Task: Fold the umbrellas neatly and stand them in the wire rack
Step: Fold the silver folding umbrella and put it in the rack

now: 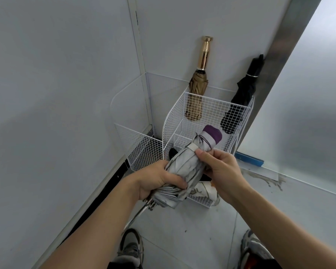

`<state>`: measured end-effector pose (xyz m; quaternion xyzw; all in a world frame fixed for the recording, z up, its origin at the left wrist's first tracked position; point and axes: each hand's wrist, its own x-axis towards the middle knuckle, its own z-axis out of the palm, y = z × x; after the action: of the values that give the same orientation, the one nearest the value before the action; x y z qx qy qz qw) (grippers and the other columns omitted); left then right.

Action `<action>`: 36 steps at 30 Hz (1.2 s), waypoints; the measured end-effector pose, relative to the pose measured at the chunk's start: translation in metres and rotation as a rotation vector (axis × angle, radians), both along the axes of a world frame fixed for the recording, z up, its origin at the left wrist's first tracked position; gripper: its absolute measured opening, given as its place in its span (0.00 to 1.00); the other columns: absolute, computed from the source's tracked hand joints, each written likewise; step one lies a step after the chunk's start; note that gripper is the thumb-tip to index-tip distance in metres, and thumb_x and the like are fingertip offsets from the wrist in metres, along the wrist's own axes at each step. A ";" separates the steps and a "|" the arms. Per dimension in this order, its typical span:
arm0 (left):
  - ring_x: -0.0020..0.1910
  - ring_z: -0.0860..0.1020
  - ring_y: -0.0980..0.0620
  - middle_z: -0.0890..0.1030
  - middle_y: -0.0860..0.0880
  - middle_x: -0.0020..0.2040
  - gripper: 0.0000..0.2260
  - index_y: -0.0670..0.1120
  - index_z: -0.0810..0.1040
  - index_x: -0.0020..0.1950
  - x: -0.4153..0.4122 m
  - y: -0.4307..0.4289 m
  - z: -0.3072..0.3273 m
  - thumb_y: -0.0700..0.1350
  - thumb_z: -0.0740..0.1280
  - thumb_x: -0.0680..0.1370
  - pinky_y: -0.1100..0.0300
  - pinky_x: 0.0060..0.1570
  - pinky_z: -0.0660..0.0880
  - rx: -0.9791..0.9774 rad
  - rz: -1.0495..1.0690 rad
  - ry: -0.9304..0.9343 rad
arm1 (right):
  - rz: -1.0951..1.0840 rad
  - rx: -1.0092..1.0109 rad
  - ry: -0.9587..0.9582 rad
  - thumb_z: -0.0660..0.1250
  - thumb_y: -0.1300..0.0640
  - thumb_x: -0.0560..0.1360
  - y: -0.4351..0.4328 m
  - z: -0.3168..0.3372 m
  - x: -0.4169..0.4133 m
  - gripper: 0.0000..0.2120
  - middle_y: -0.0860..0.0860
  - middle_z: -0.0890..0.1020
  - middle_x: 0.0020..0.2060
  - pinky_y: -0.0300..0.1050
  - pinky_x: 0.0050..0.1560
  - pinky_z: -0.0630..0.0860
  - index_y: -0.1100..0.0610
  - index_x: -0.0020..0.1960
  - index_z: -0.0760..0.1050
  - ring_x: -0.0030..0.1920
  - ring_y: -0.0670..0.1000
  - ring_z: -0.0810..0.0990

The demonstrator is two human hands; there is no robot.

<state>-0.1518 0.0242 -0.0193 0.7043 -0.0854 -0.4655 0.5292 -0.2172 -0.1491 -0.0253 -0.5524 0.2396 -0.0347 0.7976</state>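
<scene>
Wire rack [169, 133] stands on the floor in the wall corner, with a gold umbrella [197, 90] and a black umbrella [241, 98] standing inside. Before it, a grey umbrella [184, 164] is held tilted. The left grip [155, 179] clamps its bunched lower end, and the right grip [219, 166] pinches its middle.

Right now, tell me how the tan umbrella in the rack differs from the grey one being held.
The tan umbrella has a shiny gold handle; the grey umbrella has a purple end. The tan umbrella stands in the wire rack; the grey umbrella is gripped by the left hand and right hand outside it. The tan umbrella is nearly upright; the grey umbrella is tilted. Both are collapsed.
</scene>
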 end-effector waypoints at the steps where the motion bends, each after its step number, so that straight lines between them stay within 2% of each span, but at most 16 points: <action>1: 0.47 0.84 0.42 0.85 0.41 0.49 0.18 0.41 0.81 0.56 -0.001 -0.002 -0.002 0.34 0.77 0.67 0.44 0.53 0.80 0.027 -0.008 -0.041 | -0.038 -0.031 0.014 0.73 0.61 0.74 0.001 -0.002 0.001 0.11 0.61 0.83 0.38 0.45 0.37 0.83 0.64 0.37 0.74 0.39 0.56 0.83; 4: 0.47 0.83 0.49 0.83 0.50 0.49 0.25 0.50 0.75 0.56 -0.012 -0.011 -0.007 0.45 0.80 0.63 0.48 0.48 0.82 0.278 -0.078 -0.475 | -0.122 -0.122 0.044 0.74 0.61 0.73 0.004 -0.009 0.002 0.14 0.60 0.83 0.35 0.46 0.37 0.82 0.62 0.33 0.73 0.37 0.55 0.83; 6: 0.45 0.79 0.51 0.80 0.54 0.48 0.23 0.52 0.68 0.52 -0.022 -0.017 -0.007 0.48 0.77 0.65 0.54 0.42 0.77 0.495 -0.094 -0.832 | -0.134 -0.147 0.038 0.74 0.59 0.73 0.006 -0.008 0.002 0.14 0.59 0.84 0.34 0.46 0.37 0.83 0.62 0.34 0.74 0.35 0.54 0.84; 7: 0.43 0.77 0.51 0.79 0.54 0.46 0.20 0.53 0.67 0.51 -0.023 -0.019 -0.008 0.47 0.76 0.68 0.56 0.40 0.73 0.523 -0.064 -0.937 | -0.127 -0.150 0.026 0.74 0.59 0.74 0.005 -0.006 0.002 0.13 0.58 0.84 0.33 0.46 0.38 0.83 0.63 0.35 0.75 0.34 0.53 0.84; 9: 0.41 0.77 0.49 0.78 0.53 0.42 0.16 0.52 0.68 0.49 -0.021 -0.019 -0.009 0.44 0.73 0.70 0.57 0.37 0.70 0.465 0.016 -0.987 | -0.072 -0.162 0.012 0.73 0.56 0.74 0.001 -0.003 0.001 0.13 0.56 0.84 0.33 0.44 0.39 0.83 0.64 0.38 0.78 0.35 0.52 0.83; 11: 0.39 0.77 0.48 0.77 0.53 0.39 0.13 0.51 0.71 0.47 -0.016 -0.018 -0.010 0.41 0.73 0.69 0.58 0.35 0.70 0.378 0.059 -0.932 | -0.002 -0.197 0.021 0.72 0.52 0.73 -0.005 0.000 0.001 0.18 0.58 0.82 0.37 0.44 0.43 0.79 0.69 0.43 0.79 0.39 0.54 0.80; 14: 0.34 0.75 0.48 0.76 0.51 0.36 0.11 0.46 0.74 0.46 -0.013 -0.016 -0.011 0.38 0.72 0.68 0.60 0.32 0.68 0.300 0.068 -0.818 | 0.069 -0.217 0.040 0.71 0.46 0.69 -0.011 0.001 -0.002 0.28 0.60 0.78 0.40 0.43 0.42 0.76 0.73 0.50 0.78 0.40 0.56 0.75; 18: 0.25 0.72 0.51 0.74 0.51 0.29 0.11 0.43 0.74 0.45 -0.006 -0.013 -0.013 0.34 0.72 0.68 0.58 0.27 0.68 0.148 0.149 -0.546 | 0.094 -0.227 0.075 0.72 0.46 0.70 -0.014 0.003 -0.004 0.21 0.59 0.80 0.39 0.38 0.34 0.76 0.66 0.45 0.80 0.31 0.50 0.78; 19: 0.23 0.70 0.50 0.73 0.52 0.26 0.10 0.42 0.73 0.43 -0.003 -0.010 -0.012 0.32 0.72 0.68 0.59 0.26 0.66 0.107 0.185 -0.484 | 0.090 -0.231 0.089 0.72 0.47 0.71 -0.016 0.001 -0.004 0.18 0.57 0.81 0.39 0.38 0.37 0.77 0.64 0.44 0.80 0.32 0.48 0.78; 21: 0.22 0.69 0.49 0.71 0.48 0.24 0.10 0.40 0.71 0.41 0.000 -0.007 -0.007 0.28 0.70 0.69 0.59 0.25 0.66 0.010 0.229 -0.335 | 0.076 -0.205 0.093 0.74 0.49 0.71 -0.018 -0.003 -0.002 0.15 0.52 0.83 0.39 0.45 0.50 0.78 0.62 0.43 0.82 0.41 0.47 0.81; 24: 0.23 0.72 0.47 0.74 0.44 0.27 0.10 0.36 0.73 0.45 -0.004 -0.008 0.004 0.28 0.71 0.70 0.59 0.26 0.70 -0.061 0.169 -0.164 | 0.060 -0.101 0.057 0.75 0.54 0.71 -0.020 -0.001 0.001 0.20 0.51 0.85 0.46 0.53 0.63 0.76 0.70 0.52 0.80 0.52 0.51 0.81; 26: 0.21 0.71 0.48 0.74 0.45 0.26 0.13 0.37 0.70 0.46 -0.007 -0.007 0.008 0.29 0.72 0.68 0.61 0.23 0.69 -0.117 0.111 -0.020 | 0.063 -0.006 -0.004 0.75 0.54 0.67 -0.019 0.003 0.001 0.22 0.56 0.83 0.46 0.55 0.64 0.76 0.72 0.51 0.78 0.51 0.56 0.80; 29: 0.22 0.71 0.50 0.74 0.44 0.29 0.15 0.39 0.69 0.47 -0.007 -0.003 0.009 0.34 0.72 0.65 0.63 0.23 0.70 -0.217 0.012 0.154 | 0.104 0.053 -0.099 0.73 0.58 0.68 -0.017 0.008 -0.001 0.11 0.58 0.82 0.43 0.55 0.63 0.76 0.65 0.41 0.76 0.50 0.58 0.79; 30: 0.22 0.71 0.51 0.73 0.44 0.29 0.16 0.38 0.70 0.49 -0.008 -0.003 0.008 0.35 0.72 0.65 0.64 0.23 0.70 -0.247 -0.028 0.191 | 0.102 0.060 -0.114 0.72 0.60 0.70 -0.016 0.009 -0.001 0.08 0.58 0.82 0.42 0.55 0.63 0.76 0.63 0.38 0.75 0.50 0.59 0.79; 33: 0.23 0.73 0.52 0.75 0.44 0.31 0.20 0.36 0.72 0.55 -0.009 -0.001 0.004 0.38 0.71 0.65 0.63 0.24 0.72 -0.255 -0.080 0.239 | 0.067 0.059 -0.119 0.69 0.66 0.74 -0.015 0.007 -0.001 0.13 0.56 0.80 0.35 0.55 0.60 0.76 0.61 0.32 0.71 0.47 0.59 0.78; 36: 0.28 0.78 0.47 0.79 0.40 0.36 0.13 0.35 0.73 0.50 -0.013 -0.005 0.002 0.35 0.72 0.69 0.56 0.30 0.77 -0.154 0.029 0.075 | 0.025 0.041 -0.119 0.68 0.68 0.75 -0.014 0.004 -0.001 0.13 0.58 0.80 0.35 0.52 0.56 0.79 0.62 0.33 0.70 0.44 0.58 0.80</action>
<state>-0.1650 0.0196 -0.0173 0.6447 -0.0908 -0.4757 0.5915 -0.2184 -0.1631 -0.0214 -0.5358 0.1855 -0.0529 0.8220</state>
